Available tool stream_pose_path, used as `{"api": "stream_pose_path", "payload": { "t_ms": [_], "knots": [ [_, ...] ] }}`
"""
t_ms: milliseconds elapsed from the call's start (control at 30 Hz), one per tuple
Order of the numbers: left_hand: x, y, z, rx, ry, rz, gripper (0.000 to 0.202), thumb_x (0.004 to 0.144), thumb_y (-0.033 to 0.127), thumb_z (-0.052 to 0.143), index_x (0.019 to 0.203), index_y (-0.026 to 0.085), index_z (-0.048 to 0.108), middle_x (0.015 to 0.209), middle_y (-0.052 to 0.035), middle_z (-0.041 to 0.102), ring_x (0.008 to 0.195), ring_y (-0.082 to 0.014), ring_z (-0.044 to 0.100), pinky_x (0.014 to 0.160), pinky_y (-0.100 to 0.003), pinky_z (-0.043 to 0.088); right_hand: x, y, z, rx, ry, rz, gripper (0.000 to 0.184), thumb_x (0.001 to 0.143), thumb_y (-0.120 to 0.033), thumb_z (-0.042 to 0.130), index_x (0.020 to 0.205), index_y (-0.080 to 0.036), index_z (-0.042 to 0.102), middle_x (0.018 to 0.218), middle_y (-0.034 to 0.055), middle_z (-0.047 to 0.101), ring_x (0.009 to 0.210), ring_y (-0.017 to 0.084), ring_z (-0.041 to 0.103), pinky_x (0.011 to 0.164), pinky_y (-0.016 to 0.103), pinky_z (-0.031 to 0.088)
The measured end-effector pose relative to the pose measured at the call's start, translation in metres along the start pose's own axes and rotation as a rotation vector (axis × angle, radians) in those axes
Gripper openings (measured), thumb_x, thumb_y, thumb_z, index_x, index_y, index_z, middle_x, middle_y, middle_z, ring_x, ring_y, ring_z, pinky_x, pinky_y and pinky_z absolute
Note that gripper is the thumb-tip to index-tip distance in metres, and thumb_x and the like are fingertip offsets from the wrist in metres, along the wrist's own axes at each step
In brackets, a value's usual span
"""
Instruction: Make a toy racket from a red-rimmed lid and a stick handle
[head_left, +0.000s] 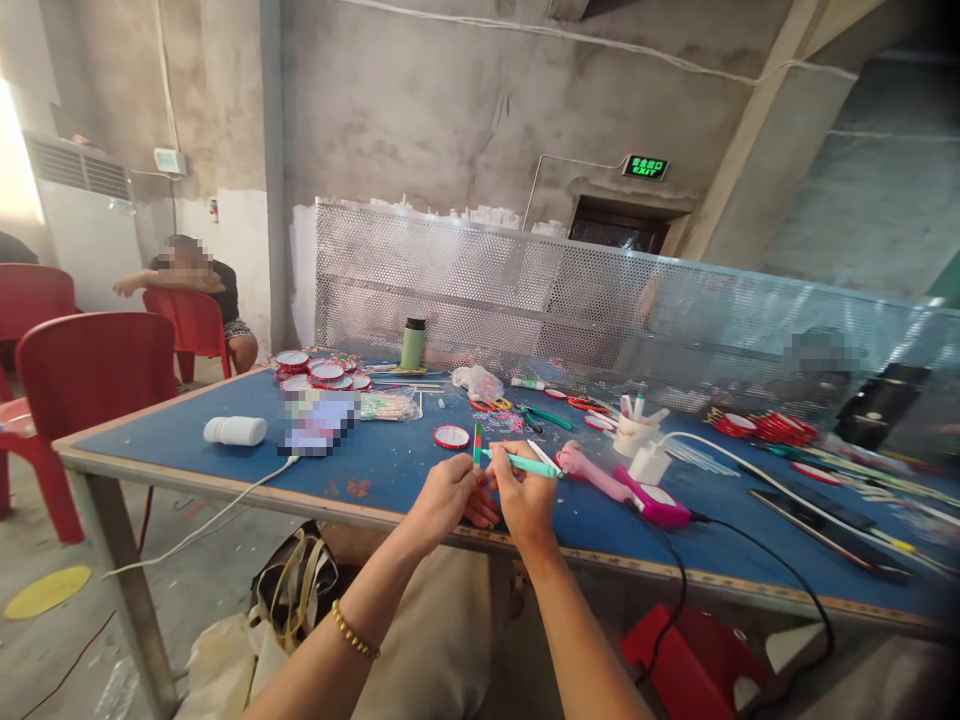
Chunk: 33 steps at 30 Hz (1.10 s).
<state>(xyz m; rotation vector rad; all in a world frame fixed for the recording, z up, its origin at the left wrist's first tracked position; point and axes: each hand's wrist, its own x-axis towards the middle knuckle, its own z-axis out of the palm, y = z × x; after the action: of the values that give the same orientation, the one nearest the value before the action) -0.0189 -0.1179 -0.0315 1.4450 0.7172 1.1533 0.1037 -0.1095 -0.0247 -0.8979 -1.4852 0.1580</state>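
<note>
My left hand [448, 495] is closed around a small upright stick [478, 443] striped green and red, held just above the near edge of the blue table [375, 465]. My right hand [527, 500] grips a teal pen-like tool [525, 463] lying sideways, its tip meeting the stick. A red-rimmed round disc [451, 436] lies on the table just beyond my hands. A beaded bracelet circles my left wrist.
A pink glue gun [622, 487] with a black cord lies right of my hands beside a white cup of sticks [632, 432]. Stacked red discs [319, 373], a green flask [412, 343], a white bottle [235, 430], scissors and red chairs [90, 385] surround. A person sits at far left.
</note>
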Motion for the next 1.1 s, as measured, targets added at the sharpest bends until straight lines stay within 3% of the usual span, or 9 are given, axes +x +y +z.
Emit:
{"api": "stream_pose_path", "payload": {
  "t_ms": [867, 1100],
  "knots": [
    [-0.0001, 0.0, 0.0, -0.037, 0.003, -0.004, 0.035, 0.081, 0.052, 0.055, 0.073, 0.021, 0.041, 0.055, 0.0002, 0.061, 0.053, -0.0201, 0.067, 0.051, -0.03, 0.054, -0.0015, -0.0031, -0.0004, -0.035, -0.051, -0.044, 0.025, 0.091, -0.037, 0.055, 0.075, -0.02, 0.062, 0.063, -0.0014, 0.062, 0.055, 0.013, 0.057, 0.057, 0.025, 0.047],
    [-0.0004, 0.0008, 0.0001, -0.025, -0.009, -0.001, 0.029, 0.082, 0.047, 0.053, 0.074, 0.021, 0.043, 0.058, -0.0023, 0.065, 0.052, -0.02, 0.067, 0.051, -0.031, 0.054, -0.0016, -0.0028, -0.0007, -0.034, -0.017, -0.046, 0.023, 0.091, -0.036, 0.056, 0.074, -0.021, 0.062, 0.059, -0.0026, 0.059, 0.051, 0.013, 0.055, 0.054, 0.025, 0.046]
  ]
}}
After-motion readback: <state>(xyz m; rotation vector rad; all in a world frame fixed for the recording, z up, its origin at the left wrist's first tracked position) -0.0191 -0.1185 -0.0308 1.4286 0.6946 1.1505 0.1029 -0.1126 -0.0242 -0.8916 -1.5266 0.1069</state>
